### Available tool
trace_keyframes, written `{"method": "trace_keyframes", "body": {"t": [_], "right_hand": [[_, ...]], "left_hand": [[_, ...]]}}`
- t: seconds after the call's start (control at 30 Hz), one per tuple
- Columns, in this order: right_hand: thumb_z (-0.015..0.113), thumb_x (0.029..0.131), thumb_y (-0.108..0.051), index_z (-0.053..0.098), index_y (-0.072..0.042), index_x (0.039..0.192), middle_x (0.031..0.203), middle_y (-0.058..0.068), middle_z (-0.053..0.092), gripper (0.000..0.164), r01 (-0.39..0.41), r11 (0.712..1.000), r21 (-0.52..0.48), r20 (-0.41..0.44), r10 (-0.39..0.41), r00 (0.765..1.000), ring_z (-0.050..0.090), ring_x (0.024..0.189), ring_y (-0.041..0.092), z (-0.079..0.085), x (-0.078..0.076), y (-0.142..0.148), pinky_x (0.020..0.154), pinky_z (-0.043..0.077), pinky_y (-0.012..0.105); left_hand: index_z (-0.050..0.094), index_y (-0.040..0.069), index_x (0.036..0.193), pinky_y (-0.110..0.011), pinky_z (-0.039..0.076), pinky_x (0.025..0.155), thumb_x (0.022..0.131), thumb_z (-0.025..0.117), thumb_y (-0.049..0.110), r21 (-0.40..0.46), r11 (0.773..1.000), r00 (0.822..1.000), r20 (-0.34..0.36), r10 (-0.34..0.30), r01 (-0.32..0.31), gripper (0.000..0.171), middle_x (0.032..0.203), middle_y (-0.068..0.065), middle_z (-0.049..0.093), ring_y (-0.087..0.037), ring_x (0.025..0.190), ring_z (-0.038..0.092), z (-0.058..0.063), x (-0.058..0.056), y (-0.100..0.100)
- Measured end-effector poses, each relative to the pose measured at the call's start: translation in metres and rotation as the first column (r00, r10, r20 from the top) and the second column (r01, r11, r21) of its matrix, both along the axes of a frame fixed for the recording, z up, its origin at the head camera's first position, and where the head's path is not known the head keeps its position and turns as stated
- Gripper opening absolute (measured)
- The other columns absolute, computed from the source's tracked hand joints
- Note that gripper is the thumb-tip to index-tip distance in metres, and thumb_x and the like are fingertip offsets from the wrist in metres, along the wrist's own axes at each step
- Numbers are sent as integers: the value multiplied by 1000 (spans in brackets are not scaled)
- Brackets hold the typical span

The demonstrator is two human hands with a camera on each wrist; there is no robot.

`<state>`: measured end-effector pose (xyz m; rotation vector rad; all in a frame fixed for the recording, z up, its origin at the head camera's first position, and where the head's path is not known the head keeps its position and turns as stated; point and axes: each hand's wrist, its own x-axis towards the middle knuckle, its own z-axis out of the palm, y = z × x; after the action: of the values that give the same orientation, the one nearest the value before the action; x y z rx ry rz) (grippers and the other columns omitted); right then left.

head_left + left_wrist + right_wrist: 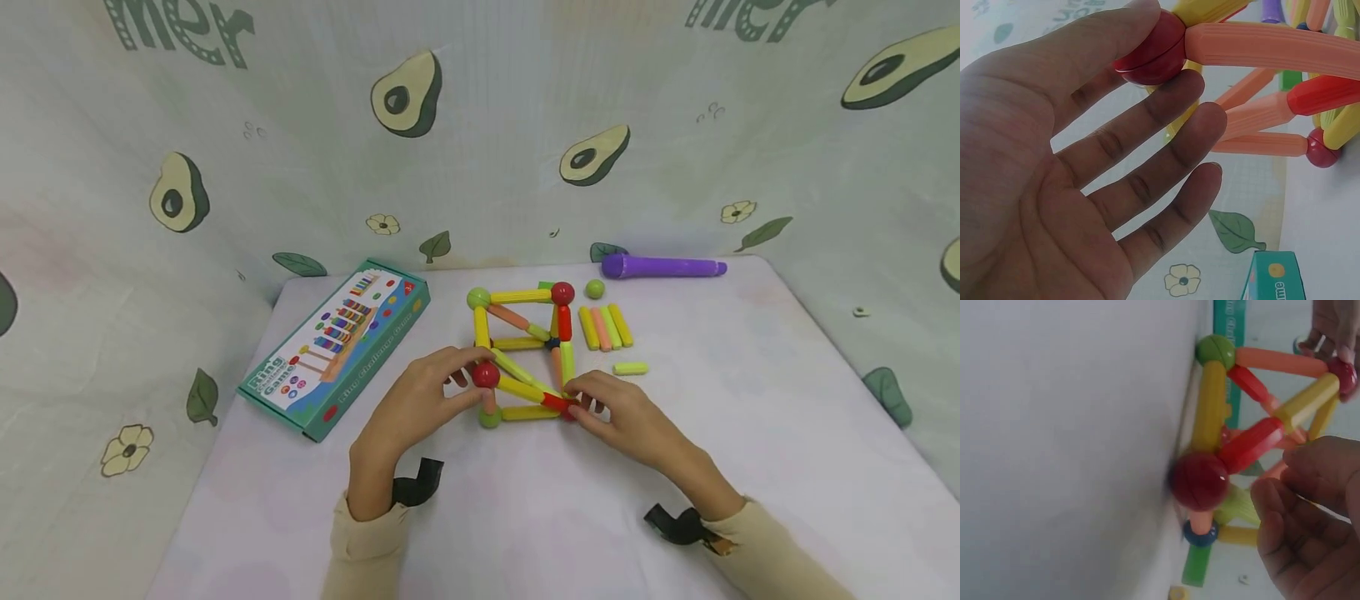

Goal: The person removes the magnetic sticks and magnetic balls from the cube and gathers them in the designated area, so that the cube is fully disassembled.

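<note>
Head view: on the desk (750, 433), the left hand (420, 408) pinches the rod frame's (521, 350) red ball (485, 375), steadying it, while the right hand (626, 417) pinches a red rod (557, 402).
Left wrist: thumb and fingertip clasp that ball (1152, 50).
Right wrist: curled fingers (1310, 506) beside the rod (1252, 445).

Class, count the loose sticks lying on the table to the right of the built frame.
5: four side by side in a row, yellow, orange, green, yellow, and one green stick alone just below them. Others may be hidden behind the frame.
</note>
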<state>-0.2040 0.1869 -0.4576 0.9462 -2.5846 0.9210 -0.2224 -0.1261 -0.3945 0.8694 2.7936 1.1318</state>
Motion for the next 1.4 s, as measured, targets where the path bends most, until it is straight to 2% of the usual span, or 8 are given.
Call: {"method": "trace_keyframes", "body": {"t": [0.13, 0.27, 0.47, 0.7, 0.87, 1.07, 1.23, 1.4], "right_hand": [[81, 82, -2, 67, -1, 119, 107, 3, 66, 39, 15, 998, 64, -17, -14, 1000, 58, 82, 12, -8, 0, -9, 69, 55, 28], [83, 80, -4, 68, 0, 117, 109, 6, 65, 40, 49, 991, 128, -42, -44, 998, 61, 88, 14, -12, -1, -15, 78, 57, 30], [85, 78, -2, 68, -3, 109, 104, 4, 63, 36, 57, 992, 115, -62, -50, 997, 60, 87, 13, -12, 0, -20, 78, 57, 30], [81, 82, -2, 66, 3, 114, 103, 7, 67, 36, 57, 989, 137, -102, -43, 994, 64, 91, 17, -12, 3, -19, 80, 57, 33], [80, 84, -5, 65, 2, 113, 101, 5, 64, 33, 33, 990, 138, -94, -20, 995, 60, 91, 16, -15, 6, -17, 79, 56, 33], [85, 79, -9, 68, -2, 108, 100, 4, 65, 33, 22, 975, 222, -106, 2, 994, 61, 88, 17, -17, 15, -16, 76, 57, 34], [84, 81, -14, 73, -5, 108, 100, 1, 66, 30, 5, 965, 261, -81, 17, 997, 62, 86, 14, -18, 20, -17, 77, 57, 33], [83, 83, -17, 73, -8, 111, 104, -1, 66, 30, 15, 977, 211, -18, -11, 1000, 62, 91, 12, -15, 22, -13, 81, 56, 34]], "left_hand": [[62, 24, 135, -31, 53, 79, 91, 76, 27, 10, 1000, 1000, -9, -1, 1, 46, 116, 7, 65, -14, 95, 61, 1, -1, 0], [62, 24, 135, -31, 53, 80, 91, 76, 29, 17, 1000, 1000, -8, -2, 2, 46, 116, 7, 65, -13, 95, 61, 0, -1, 2], [62, 25, 136, -30, 54, 80, 91, 77, 27, 28, 1000, 1000, 8, 3, -3, 47, 118, 8, 65, -13, 96, 61, 1, 0, 4], [62, 23, 136, -31, 53, 81, 91, 76, 29, 15, 1000, 1000, -5, -8, 8, 48, 120, 6, 65, -13, 96, 61, 6, -2, 4], [61, 23, 137, -33, 53, 83, 90, 76, 30, 4, 1000, 1000, 1, -6, 6, 49, 121, 6, 65, -13, 96, 61, 5, -2, 3], [61, 25, 138, -33, 53, 84, 93, 74, 29, 0, 1000, 999, 34, -17, 17, 47, 117, 9, 66, -15, 97, 61, 1, -1, 6], [61, 23, 138, -32, 53, 83, 92, 75, 25, -1, 1000, 1000, 8, -17, 17, 48, 113, 6, 67, -18, 98, 61, 2, -1, 7], [60, 22, 138, -32, 53, 82, 92, 75, 24, -1, 999, 999, -12, -32, 32, 49, 117, 4, 65, -18, 97, 61, 4, -2, 6]]}}
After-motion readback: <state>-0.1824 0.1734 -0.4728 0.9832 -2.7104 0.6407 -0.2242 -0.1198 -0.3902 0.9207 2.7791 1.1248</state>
